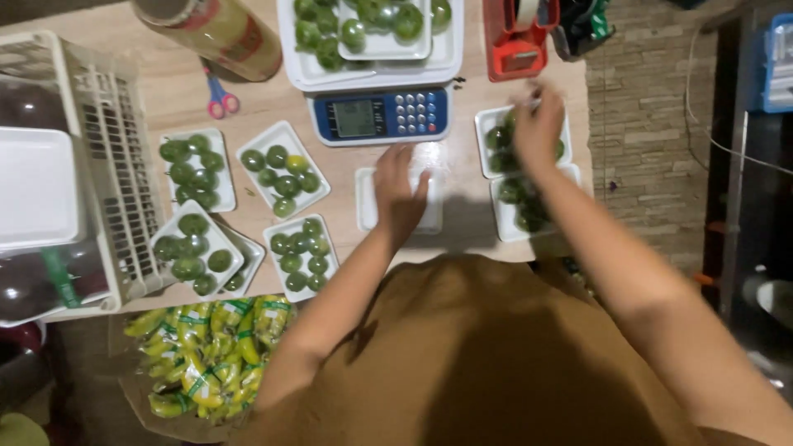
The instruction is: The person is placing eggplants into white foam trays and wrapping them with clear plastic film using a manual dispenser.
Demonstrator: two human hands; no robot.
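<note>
The left hand (399, 192) lies flat and open on an empty tray (368, 201). The right hand (537, 124) reaches over a tray of green fruit (493, 137); its grip is too blurry to tell.

Head view, warm indoor light, moderate overall. Brightest zone runs from centre toward 12 o'clock, over the wooden table (273, 107) and the white scale tray (301, 70), which is near blown out. White foam tray (33, 190) at 9 o'clock also glares. Light falls off sharply toward 3 o'clock, and the corners at 5 and 7 o'clock are dim. Soft shadow lies on the table just below the left hand (398, 194). Right hand (537, 124) shows heavy motion blur at 1 o'clock, fingers smeared. Whole frame slightly soft, compression visible. Basket (107, 165) bows outward at the 9 o'clock edge
</note>
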